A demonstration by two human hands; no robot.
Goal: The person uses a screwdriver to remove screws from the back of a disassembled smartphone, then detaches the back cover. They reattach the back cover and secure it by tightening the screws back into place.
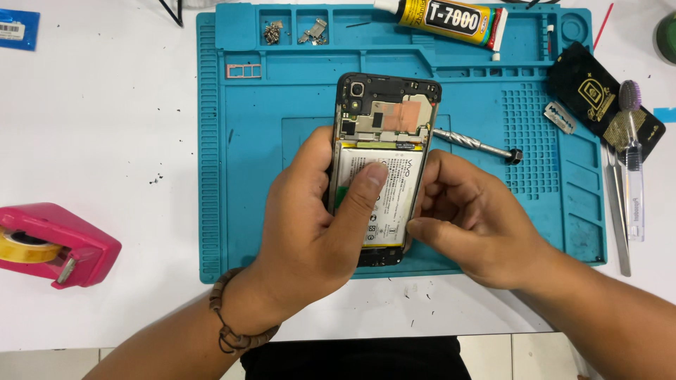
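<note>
Right now an opened phone [384, 165] with its back cover off is held above the middle of a blue work mat [232, 176], its camera end pointing away from the person. Its white battery [394, 190] and the circuit board above it lie bare. The left hand [317, 225] is clamped round the phone's left edge, with the thumb pressed flat on the battery. The right hand [472, 225] grips the right edge, fingers curled together against the frame and the thumb lying along the lower right side.

Just beyond the right hand a metal screwdriver [475, 146] lies on the mat, pointing right. A small pink card tray [243, 70] rests near the mat's upper left, and in the compartments along the top edge sit a heap of tiny screws [273, 31] and a few small metal parts [313, 32]. A yellow and black glue tube [451, 19] lies across the top right of the mat.

Off the mat to the right are a black packet [588, 91], a razor blade [560, 117], a brush [632, 162] and tweezers [618, 211]. Well apart on the left of the white table [98, 127] stands a pink tape dispenser [53, 243].
</note>
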